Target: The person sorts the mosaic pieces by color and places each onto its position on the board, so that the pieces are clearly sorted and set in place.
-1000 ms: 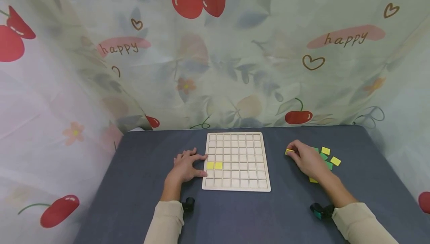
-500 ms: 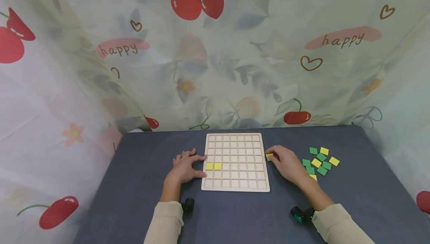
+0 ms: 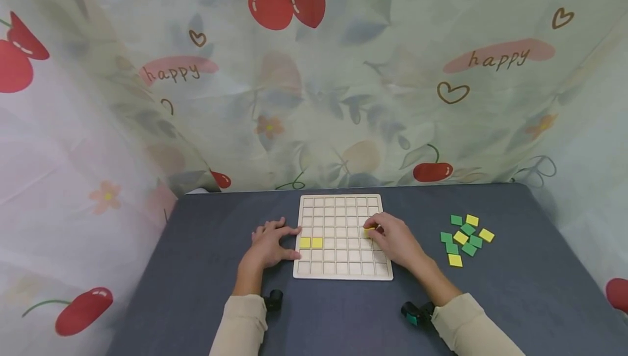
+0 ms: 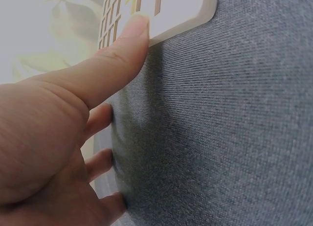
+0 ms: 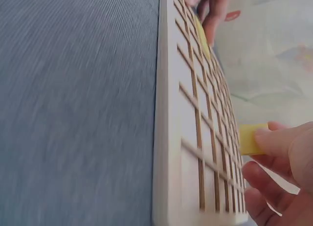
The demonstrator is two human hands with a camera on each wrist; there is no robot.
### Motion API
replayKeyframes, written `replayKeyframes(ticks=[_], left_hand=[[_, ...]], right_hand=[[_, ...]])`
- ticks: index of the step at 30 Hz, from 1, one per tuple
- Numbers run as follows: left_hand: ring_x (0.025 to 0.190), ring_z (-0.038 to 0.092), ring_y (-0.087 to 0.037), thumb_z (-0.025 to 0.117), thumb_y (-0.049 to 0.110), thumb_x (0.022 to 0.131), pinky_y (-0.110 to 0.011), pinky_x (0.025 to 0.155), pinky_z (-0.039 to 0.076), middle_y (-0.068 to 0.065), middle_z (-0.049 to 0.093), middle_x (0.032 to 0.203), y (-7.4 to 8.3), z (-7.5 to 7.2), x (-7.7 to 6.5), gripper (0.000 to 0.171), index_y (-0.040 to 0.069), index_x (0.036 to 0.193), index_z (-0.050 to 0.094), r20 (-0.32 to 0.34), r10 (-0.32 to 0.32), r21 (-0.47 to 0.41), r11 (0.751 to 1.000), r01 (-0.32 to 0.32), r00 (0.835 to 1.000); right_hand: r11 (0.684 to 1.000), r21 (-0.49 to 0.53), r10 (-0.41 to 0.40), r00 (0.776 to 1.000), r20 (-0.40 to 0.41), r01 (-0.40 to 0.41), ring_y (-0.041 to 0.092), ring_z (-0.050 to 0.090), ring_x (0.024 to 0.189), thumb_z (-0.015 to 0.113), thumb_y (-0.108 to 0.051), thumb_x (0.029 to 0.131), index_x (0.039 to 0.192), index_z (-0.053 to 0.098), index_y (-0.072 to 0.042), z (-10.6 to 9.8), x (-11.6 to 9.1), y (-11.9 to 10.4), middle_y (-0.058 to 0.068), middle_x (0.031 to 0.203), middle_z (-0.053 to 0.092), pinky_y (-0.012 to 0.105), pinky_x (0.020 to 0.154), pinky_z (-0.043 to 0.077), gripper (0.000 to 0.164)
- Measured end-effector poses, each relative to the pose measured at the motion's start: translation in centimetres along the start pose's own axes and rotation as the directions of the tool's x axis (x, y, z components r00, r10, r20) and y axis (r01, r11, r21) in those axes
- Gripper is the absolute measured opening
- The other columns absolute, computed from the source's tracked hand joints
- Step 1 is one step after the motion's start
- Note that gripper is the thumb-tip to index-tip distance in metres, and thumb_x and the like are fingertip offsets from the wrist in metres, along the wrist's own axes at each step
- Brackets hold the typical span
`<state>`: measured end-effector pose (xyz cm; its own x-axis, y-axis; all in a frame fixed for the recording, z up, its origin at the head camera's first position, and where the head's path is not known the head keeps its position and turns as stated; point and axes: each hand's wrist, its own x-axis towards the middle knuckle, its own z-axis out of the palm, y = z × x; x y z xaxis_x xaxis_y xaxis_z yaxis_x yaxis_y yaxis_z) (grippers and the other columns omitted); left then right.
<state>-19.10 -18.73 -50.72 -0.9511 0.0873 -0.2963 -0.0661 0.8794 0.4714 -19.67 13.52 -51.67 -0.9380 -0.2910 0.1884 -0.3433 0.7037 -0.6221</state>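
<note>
A thin, flat yellow square tile (image 5: 248,139) is pinched between the thumb and fingers of the right hand (image 3: 394,239), the grip narrow. It is held over the right part of the pale wooden grid board (image 3: 342,243), near the centre of the frame; whether the board is touched by it cannot be told. The left hand (image 3: 267,246) is spread wide and holds nothing, its thumb resting against the board's left edge.

The tile is judged to be light, stiff and rather smooth, hard to damage but easily twisted in a loose pinch; it is best taken by two opposite edges, with the underside left free. The board, likely rigid and light enough to slide, is best steadied at its rim.

Two yellow square tiles (image 3: 317,242) are seated side by side at the row's left end. Toward the right of the frame, loose green square tiles (image 3: 468,229) and loose yellow square tiles (image 3: 460,237) are scattered on the dark blue-grey cloth-covered worktop (image 3: 338,312).
</note>
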Motion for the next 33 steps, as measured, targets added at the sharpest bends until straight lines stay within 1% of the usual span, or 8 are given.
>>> replayKeyframes(ticks=[3,8,11,18,22,26,30,33], left_hand=[[0.156,0.018,-0.046,0.088,0.041,0.077,-0.071,0.124,0.009,-0.008,0.031,0.169,0.0,-0.1,0.0,0.072,0.033,0.144,0.060,0.001,0.001,0.004,1.000,-0.001,1.000],[0.156,0.019,-0.046,0.088,0.041,0.078,-0.071,0.124,0.010,-0.008,0.031,0.169,0.1,-0.1,0.0,0.072,0.033,0.143,0.060,0.003,0.011,0.004,1.000,-0.011,1.000],[0.155,0.019,-0.046,0.088,0.041,0.078,-0.071,0.124,0.010,-0.008,0.031,0.169,0.0,-0.2,0.1,0.072,0.033,0.143,0.060,0.003,0.014,0.009,1.000,-0.014,1.000],[0.155,0.020,-0.046,0.087,0.042,0.078,-0.072,0.123,0.010,-0.009,0.030,0.169,-0.1,-0.1,0.2,0.072,0.033,0.144,0.060,0.013,0.001,0.018,1.000,-0.001,1.000],[0.155,0.020,-0.046,0.087,0.043,0.078,-0.071,0.123,0.010,-0.009,0.030,0.169,-0.1,0.0,0.2,0.072,0.034,0.144,0.060,0.017,-0.011,0.020,1.000,0.011,1.000],[0.154,0.021,-0.046,0.087,0.043,0.078,-0.072,0.123,0.011,-0.009,0.031,0.169,-0.1,0.0,0.1,0.071,0.034,0.144,0.060,0.015,-0.004,0.018,1.000,0.004,1.000],[0.155,0.020,-0.047,0.087,0.043,0.078,-0.073,0.122,0.011,-0.010,0.031,0.168,-0.2,0.0,0.1,0.071,0.033,0.143,0.060,0.013,0.002,0.018,1.000,-0.003,1.000],[0.155,0.020,-0.047,0.087,0.043,0.078,-0.073,0.122,0.011,-0.010,0.031,0.168,-0.1,0.0,0.1,0.071,0.034,0.144,0.060,0.014,0.005,0.019,1.000,-0.005,1.000]], right_hand=[[1.000,0.030,-0.007,0.999,0.031,0.006,0.013,0.065,0.087,0.075,-0.013,0.093,0.102,0.074,-0.015,0.7,0.6,-1.1,-0.001,0.098,0.073,0.035,0.080,0.054,0.009],[0.999,0.034,0.007,0.997,0.073,-0.009,0.008,0.065,0.084,0.075,-0.015,0.093,0.099,0.074,-0.016,1.9,1.2,-2.4,-0.004,0.094,0.075,0.031,0.079,0.054,0.007],[0.999,0.043,0.026,0.995,0.093,-0.030,0.006,0.063,0.083,0.076,-0.016,0.092,0.097,0.074,-0.018,2.6,1.4,-3.1,-0.006,0.093,0.073,0.028,0.078,0.054,0.005],[0.997,0.076,-0.003,0.994,0.108,-0.006,0.009,0.061,0.084,0.076,-0.012,0.092,0.098,0.076,-0.014,4.0,1.9,-5.3,-0.004,0.092,0.065,0.028,0.077,0.053,0.006],[1.000,0.027,0.004,0.991,0.131,-0.008,0.006,0.057,0.078,0.075,-0.015,0.093,0.099,0.076,-0.016,4.8,2.1,-5.9,-0.005,0.088,0.065,0.026,0.073,0.051,0.006],[0.999,-0.034,0.010,0.993,0.114,-0.007,0.005,0.056,0.074,0.077,-0.017,0.092,0.097,0.076,-0.017,5.4,2.2,-6.1,-0.006,0.085,0.065,0.027,0.071,0.050,0.005],[0.998,-0.058,-0.023,0.996,0.081,0.028,0.010,0.060,0.081,0.076,-0.015,0.092,0.096,0.077,-0.016,5.9,2.2,-6.1,-0.004,0.088,0.066,0.031,0.075,0.053,0.005],[0.994,-0.091,-0.053,0.997,0.061,0.058,0.012,0.059,0.086,0.077,-0.016,0.092,0.097,0.079,-0.016,6.1,2.1,-6.0,-0.004,0.092,0.067,0.032,0.077,0.054,0.005]])
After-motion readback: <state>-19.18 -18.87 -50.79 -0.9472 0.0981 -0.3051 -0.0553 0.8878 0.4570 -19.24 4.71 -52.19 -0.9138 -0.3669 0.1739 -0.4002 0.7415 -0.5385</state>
